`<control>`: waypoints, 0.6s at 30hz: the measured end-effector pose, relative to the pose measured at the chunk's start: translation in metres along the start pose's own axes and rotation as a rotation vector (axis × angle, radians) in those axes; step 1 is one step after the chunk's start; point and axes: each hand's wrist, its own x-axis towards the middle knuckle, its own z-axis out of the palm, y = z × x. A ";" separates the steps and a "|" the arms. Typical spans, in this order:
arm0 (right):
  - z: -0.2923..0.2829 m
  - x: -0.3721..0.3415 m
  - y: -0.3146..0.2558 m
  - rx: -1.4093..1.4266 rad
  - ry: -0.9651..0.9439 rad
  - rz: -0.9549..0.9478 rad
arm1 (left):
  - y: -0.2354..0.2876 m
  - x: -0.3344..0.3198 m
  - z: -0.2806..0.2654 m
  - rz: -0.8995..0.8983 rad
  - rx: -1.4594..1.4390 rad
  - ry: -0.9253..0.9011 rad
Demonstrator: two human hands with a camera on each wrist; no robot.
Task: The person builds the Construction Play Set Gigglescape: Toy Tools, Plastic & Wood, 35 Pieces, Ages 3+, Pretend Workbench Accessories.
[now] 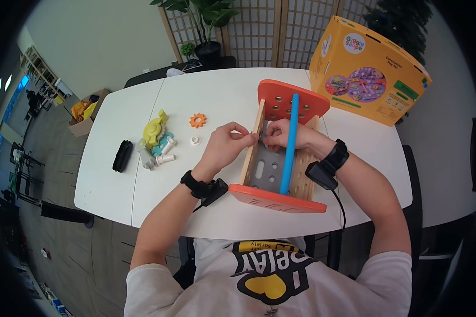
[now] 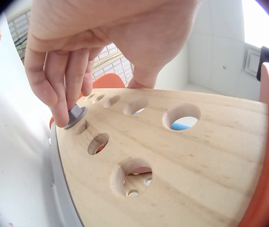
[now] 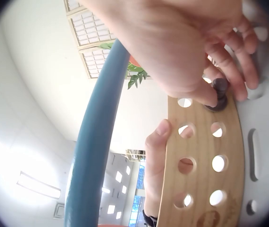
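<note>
My left hand (image 1: 226, 147) grips the top edge of the near-left wooden side panel (image 2: 181, 161). Its thumb lies over the inner face, and a fingertip presses a grey round-headed piece (image 2: 76, 116) against the outer face, low in the panel. Inside the toy box, my right hand (image 1: 295, 134) pinches a dark round piece (image 3: 217, 94) at a hole of the same panel (image 3: 203, 142). The blue rod (image 1: 290, 145) crosses above the grey slotted base (image 1: 267, 168), between orange end panels (image 1: 280, 204).
Left of the box lie an orange gear (image 1: 198, 120), a white ring (image 1: 195, 141), a yellow toy piece (image 1: 153, 131), a white bolt (image 1: 165, 159) and a black case (image 1: 122, 156). A large yellow carton (image 1: 367, 68) stands at the back right of the white table (image 1: 108, 185).
</note>
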 end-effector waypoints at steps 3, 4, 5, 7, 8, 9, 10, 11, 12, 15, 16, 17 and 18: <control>-0.003 -0.002 -0.007 0.041 -0.033 0.085 | 0.002 -0.001 0.000 -0.004 -0.003 -0.005; -0.003 -0.003 -0.012 0.060 -0.043 0.129 | 0.001 0.000 0.000 0.007 -0.007 0.003; -0.004 -0.002 -0.014 0.088 -0.033 0.171 | -0.002 0.001 0.001 0.019 -0.011 0.010; -0.003 -0.002 -0.018 0.143 -0.013 0.254 | -0.005 0.002 0.001 0.033 -0.019 0.019; -0.002 -0.003 -0.019 0.137 0.007 0.210 | -0.006 0.002 0.001 0.037 -0.024 0.020; 0.000 -0.006 -0.020 0.130 0.027 0.166 | -0.006 0.002 0.001 0.040 -0.029 0.020; 0.001 -0.008 -0.020 0.123 0.047 0.122 | -0.004 0.002 0.001 0.022 -0.016 0.012; 0.001 -0.008 -0.017 0.094 0.034 0.092 | 0.000 0.000 0.000 0.004 -0.004 0.005; 0.001 -0.008 -0.013 0.064 0.021 0.061 | 0.002 0.000 0.000 -0.014 0.009 -0.002; -0.001 -0.007 -0.014 0.014 -0.024 0.054 | -0.001 0.000 0.000 -0.004 -0.008 -0.001; -0.002 -0.006 -0.016 0.003 -0.039 0.066 | -0.002 0.001 0.000 0.008 -0.012 0.007; -0.002 -0.005 -0.016 0.029 -0.049 0.100 | -0.004 0.002 0.001 0.021 -0.015 0.016; -0.003 -0.004 -0.015 0.054 -0.060 0.134 | -0.005 0.002 0.001 0.033 -0.018 0.024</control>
